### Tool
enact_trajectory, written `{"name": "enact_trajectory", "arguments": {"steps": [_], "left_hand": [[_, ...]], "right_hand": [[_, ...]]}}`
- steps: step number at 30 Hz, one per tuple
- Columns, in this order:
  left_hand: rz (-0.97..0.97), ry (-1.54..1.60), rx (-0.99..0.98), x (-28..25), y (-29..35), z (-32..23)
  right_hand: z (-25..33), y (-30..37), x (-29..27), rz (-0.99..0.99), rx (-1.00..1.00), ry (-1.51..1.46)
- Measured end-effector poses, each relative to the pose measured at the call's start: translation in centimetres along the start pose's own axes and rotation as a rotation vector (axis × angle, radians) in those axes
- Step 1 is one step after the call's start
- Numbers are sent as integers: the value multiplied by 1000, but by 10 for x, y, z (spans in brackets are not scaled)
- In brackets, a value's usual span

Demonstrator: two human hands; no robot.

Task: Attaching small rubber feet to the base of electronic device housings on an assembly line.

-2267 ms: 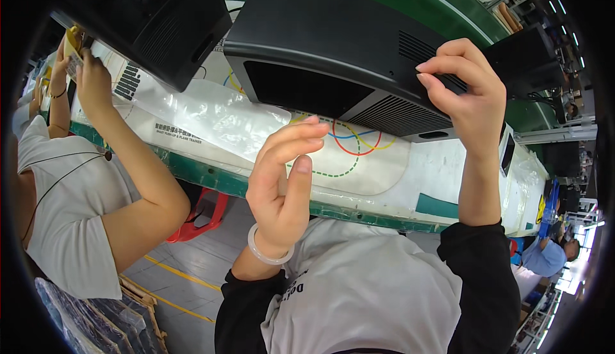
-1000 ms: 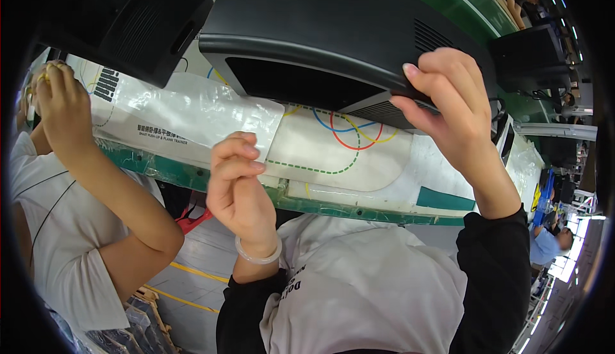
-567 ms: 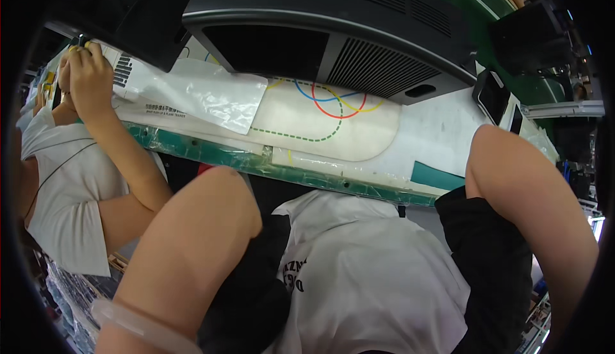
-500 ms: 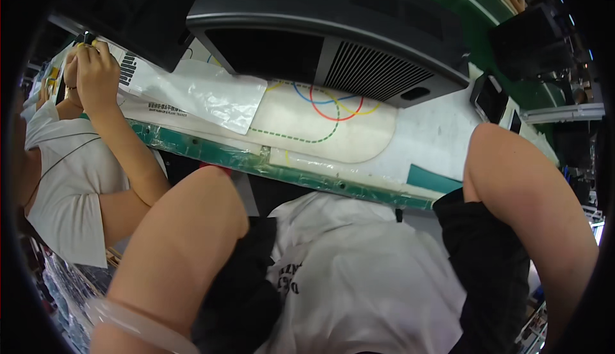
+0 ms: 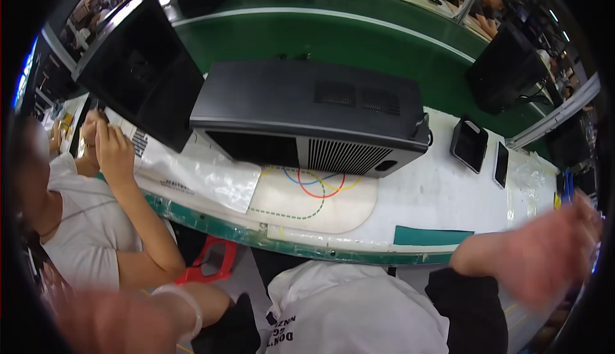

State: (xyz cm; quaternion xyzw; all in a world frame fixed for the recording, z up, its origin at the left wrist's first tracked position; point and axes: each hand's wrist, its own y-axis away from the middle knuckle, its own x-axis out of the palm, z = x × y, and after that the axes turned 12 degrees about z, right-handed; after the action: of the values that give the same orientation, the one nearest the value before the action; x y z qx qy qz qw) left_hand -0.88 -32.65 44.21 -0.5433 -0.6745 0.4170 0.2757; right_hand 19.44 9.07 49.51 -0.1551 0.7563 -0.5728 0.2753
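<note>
At the lower left, my left hand (image 5: 115, 322) is smeared by motion; a clear band (image 5: 189, 309) circles that arm. My right hand (image 5: 544, 261), also blurred, is held off the right end of the worktable. Neither hand shows clear fingers, and nothing can be made out in them. In front of me a large dark grey box-shaped device (image 5: 295, 107) with a slatted vent stands on the white table. Beneath its front edge lies a pale board (image 5: 346, 213) printed with coloured curves, partly covered by a clear plastic bag (image 5: 224, 178).
A co-worker's hands (image 5: 112, 143) are raised at the left, beside a tall black box (image 5: 144, 79). Two phone-like black devices (image 5: 471, 144) lie at the right. A green strip (image 5: 432, 235) sits near the front edge; a red stool (image 5: 214, 258) is below. A green conveyor (image 5: 256, 40) runs behind.
My view has tilted up, showing more of the far side. My arms, raised with elbows forward before, have come down and outward, bringing both blurred hands into view.
</note>
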Motion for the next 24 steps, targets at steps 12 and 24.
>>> {"name": "enact_trajectory", "arguments": {"steps": [12, 24], "left_hand": [[627, -153, -621, 111, 73, 193], [1697, -493, -536, 111, -153, 30]], "right_hand": [[-20, 153, 184, 625, 1219, 114], [-131, 20, 132, 1254, 1534, -276]]}}
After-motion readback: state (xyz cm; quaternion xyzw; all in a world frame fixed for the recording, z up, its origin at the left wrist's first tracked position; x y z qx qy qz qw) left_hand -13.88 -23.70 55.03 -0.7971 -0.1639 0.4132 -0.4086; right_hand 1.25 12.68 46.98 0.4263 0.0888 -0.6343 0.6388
